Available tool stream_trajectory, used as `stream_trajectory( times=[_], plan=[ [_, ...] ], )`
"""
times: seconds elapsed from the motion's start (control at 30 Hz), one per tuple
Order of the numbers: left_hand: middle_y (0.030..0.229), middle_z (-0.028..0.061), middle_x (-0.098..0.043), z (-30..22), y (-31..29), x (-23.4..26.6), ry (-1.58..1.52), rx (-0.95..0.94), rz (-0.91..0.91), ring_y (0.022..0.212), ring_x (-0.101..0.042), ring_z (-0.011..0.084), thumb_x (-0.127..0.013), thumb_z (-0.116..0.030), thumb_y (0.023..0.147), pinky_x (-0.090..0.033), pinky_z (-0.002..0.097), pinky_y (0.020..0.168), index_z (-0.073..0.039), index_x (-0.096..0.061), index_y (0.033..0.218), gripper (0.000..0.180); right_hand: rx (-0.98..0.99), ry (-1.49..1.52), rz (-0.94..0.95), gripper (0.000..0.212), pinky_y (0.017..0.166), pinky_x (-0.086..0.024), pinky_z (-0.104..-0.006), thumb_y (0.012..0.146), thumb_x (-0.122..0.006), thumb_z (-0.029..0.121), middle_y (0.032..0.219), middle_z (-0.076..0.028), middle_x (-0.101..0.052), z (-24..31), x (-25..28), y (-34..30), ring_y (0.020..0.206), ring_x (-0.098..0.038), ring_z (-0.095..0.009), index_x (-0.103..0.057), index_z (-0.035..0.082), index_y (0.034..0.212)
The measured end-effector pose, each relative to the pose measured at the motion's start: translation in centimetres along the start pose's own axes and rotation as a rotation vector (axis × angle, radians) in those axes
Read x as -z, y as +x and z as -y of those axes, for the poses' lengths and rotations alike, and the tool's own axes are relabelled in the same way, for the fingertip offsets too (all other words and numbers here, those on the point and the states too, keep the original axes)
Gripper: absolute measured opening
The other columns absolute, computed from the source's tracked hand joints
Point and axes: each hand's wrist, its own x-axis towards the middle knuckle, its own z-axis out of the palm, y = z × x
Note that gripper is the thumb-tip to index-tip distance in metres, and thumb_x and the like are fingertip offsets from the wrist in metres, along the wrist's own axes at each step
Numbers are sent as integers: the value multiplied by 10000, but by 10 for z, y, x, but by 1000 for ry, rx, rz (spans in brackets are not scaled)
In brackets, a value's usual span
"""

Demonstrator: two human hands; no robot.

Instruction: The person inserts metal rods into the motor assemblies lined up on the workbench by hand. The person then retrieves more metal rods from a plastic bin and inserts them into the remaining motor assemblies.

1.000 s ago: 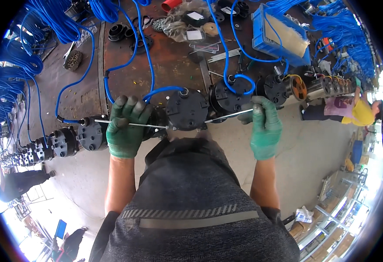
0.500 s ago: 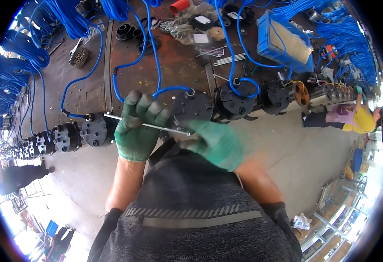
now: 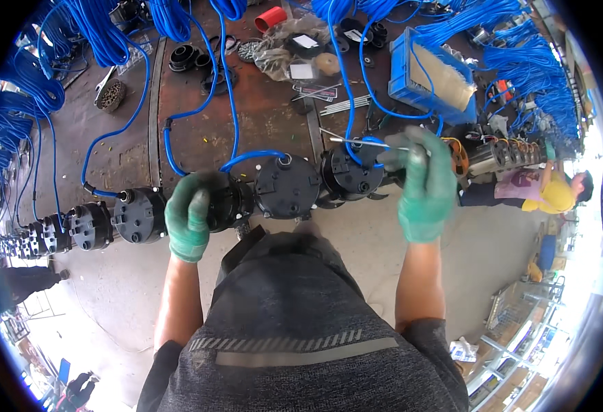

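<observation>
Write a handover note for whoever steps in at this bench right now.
Left hand: gloved, gripping a black round unit at the bench edge.
Right hand: gloved, holding a thin metal rod above the next units.
Things: row of black units along the edge; one has a blue hose plugged in; more rods lie on the bench.
Done or left: rod not in any unit.

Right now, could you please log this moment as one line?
left hand: gripping black round unit at bench edge | right hand: raised, fingers pinching thin metal rod | blue hose: attached to neighbouring unit
</observation>
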Motion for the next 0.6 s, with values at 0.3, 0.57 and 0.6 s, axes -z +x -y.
stream_trajectory(
  times=[0.3,0.57,0.6],
  plan=[
    [1048,140,-733,5,3,-9,255,-117,80,939,-697,258,-580,-68,959,-532,355,874,-5,-666,1154,222,106,-275,269,205,656,-557,-322,1026,-578,101,954,-126,-722,-44,-26,12,696,-697,-193,-635,64,1220],
    [1007,132,-727,4,4,-10,311,-118,60,920,-693,251,-577,-230,985,-527,351,852,1,-686,1111,286,92,-298,263,213,649,-554,-343,995,-603,67,942,-142,-722,-37,-35,23,704,-714,-217,-645,58,1204],
    [1015,142,-725,2,5,-10,306,-128,67,915,-696,270,-577,-136,961,-533,360,850,1,-682,1112,229,74,-318,221,209,650,-555,-339,993,-606,66,939,-140,-724,-39,-36,23,704,-715,-213,-647,57,1198]
  ],
)
